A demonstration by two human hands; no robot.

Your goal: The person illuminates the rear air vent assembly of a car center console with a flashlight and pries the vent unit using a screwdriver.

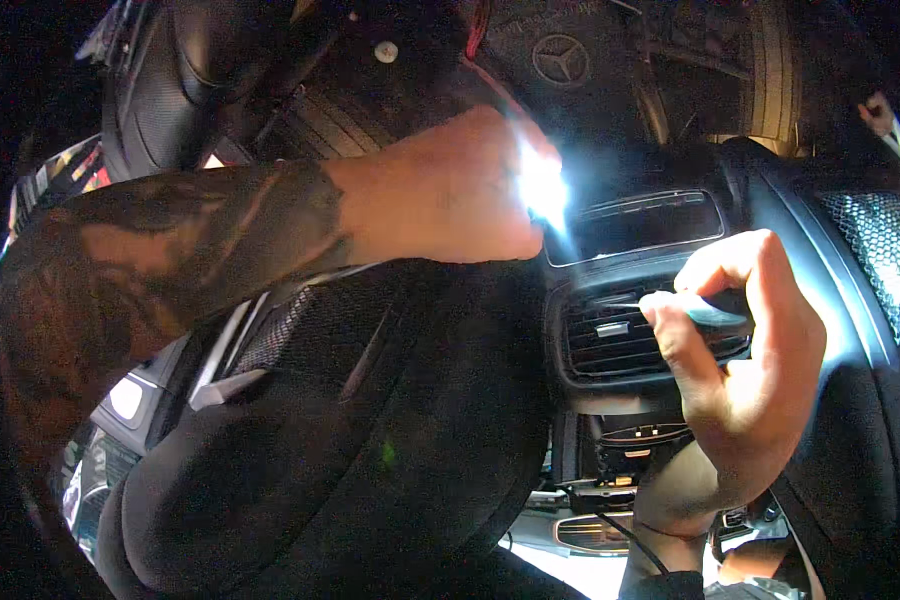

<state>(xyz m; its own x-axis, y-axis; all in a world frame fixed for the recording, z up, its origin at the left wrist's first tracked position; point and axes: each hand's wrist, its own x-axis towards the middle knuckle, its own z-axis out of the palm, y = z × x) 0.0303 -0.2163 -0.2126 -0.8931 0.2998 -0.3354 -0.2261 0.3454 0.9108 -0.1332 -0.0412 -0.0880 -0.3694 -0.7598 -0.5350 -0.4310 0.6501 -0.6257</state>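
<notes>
My left hand (450,190), its forearm in a patterned dark covering, is closed around a small, brightly lit light (542,185) above a black console. Its glare washes out the fingertips. My right hand (755,360) pinches a thin tool (630,303) between thumb and fingers, just over the slatted air vent (610,328) at the back of the console. A glossy dark panel (635,228) sits above the vent in the picture; part of the vent is hidden behind my right hand.
A black seat (270,480) fills the lower left. At the top are dark floor mats (610,70) and a seat edge (180,70). A mesh pocket (870,260) lines the right side. Lower down, the dashboard (580,535) shows through a gap.
</notes>
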